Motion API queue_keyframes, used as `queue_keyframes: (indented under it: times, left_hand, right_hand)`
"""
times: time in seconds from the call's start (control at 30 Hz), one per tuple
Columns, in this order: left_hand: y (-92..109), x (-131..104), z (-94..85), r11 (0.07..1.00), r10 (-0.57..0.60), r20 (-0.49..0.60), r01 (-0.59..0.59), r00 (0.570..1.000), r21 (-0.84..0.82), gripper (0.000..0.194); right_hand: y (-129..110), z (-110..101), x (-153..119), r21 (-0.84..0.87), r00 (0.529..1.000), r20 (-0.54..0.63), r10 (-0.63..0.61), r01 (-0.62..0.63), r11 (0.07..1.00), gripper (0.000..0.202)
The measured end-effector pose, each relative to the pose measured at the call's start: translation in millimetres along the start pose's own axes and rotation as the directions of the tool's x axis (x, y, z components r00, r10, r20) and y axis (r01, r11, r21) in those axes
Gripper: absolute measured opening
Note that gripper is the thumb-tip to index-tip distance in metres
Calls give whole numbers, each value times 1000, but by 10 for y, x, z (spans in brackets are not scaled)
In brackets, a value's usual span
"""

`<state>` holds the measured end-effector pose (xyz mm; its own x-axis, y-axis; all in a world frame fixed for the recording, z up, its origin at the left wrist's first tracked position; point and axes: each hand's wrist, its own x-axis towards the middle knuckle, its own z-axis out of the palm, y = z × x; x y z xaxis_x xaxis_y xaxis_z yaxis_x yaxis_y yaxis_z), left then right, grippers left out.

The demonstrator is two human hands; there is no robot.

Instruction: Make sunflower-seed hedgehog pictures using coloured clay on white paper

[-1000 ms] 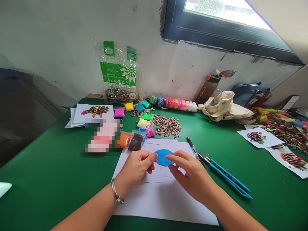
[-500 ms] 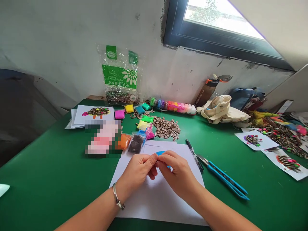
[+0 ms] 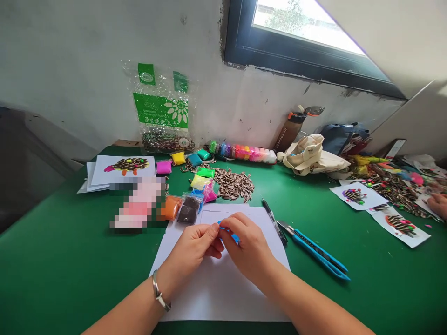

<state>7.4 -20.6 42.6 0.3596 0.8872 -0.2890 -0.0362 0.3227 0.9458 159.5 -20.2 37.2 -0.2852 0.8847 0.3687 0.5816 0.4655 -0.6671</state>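
Both my hands meet above a white sheet of paper (image 3: pixel 223 293) on the green table. My left hand (image 3: pixel 197 244) is closed, its thumb and fingers pinching the left side of a piece of blue clay (image 3: pixel 233 237). Fingers of my right hand (image 3: pixel 247 246) are bent over the same clay, their tips touching those of my left hand. The clay is partly hidden behind the fingers. Beyond the hands lie packets of brown clay (image 3: pixel 189 209) and orange clay (image 3: pixel 171 207). A black pen (image 3: pixel 274 221) rests along the sheet's right edge.
A blue utility knife (image 3: pixel 319 253) lies right of the paper. Sunflower seeds (image 3: pixel 235 184) are heaped behind it. Finished seed pictures (image 3: pixel 122 170) lie at left, others at right. A cloth bag (image 3: pixel 314 156) and bottle (image 3: pixel 289 130) stand by the wall. Another person's hand (image 3: pixel 438 204) shows far right.
The view has turned slightly right, so things sit further left. More blue shows between my fingers. Another person's hand has come into view at the right edge.
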Motion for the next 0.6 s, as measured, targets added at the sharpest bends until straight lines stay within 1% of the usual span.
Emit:
queue_keyframes:
  times: [0.13, 0.27, 0.33, 0.43, 0.6]
  left_hand:
    - [12, 0, 5, 999, 5, 16, -5, 1000, -36, 42]
    - [27, -8, 17, 998, 18, 28, -16, 999, -64, 44]
    - [32, -12, 24, 995, 11, 43, -6, 999, -97, 43]
    - [37, -18, 37, 990, -11, 57, 19, 998, -143, 40]
    - [44, -25, 44, 992, -25, 84, 35, 996, -120, 41]
  right_hand:
    - [-20, 9, -44, -35, 997, 29, -74, 75, 997, 21]
    - [-45, -7, -51, -20, 995, 80, -63, 65, 998, 20]
    - [-38, -7, -54, -9, 995, 76, -57, 57, 998, 14]
    - [-7, 8, -59, -4, 997, 63, -52, 52, 999, 17]
    - [-1, -4, -44, -3, 999, 27, -33, 33, 999, 16]
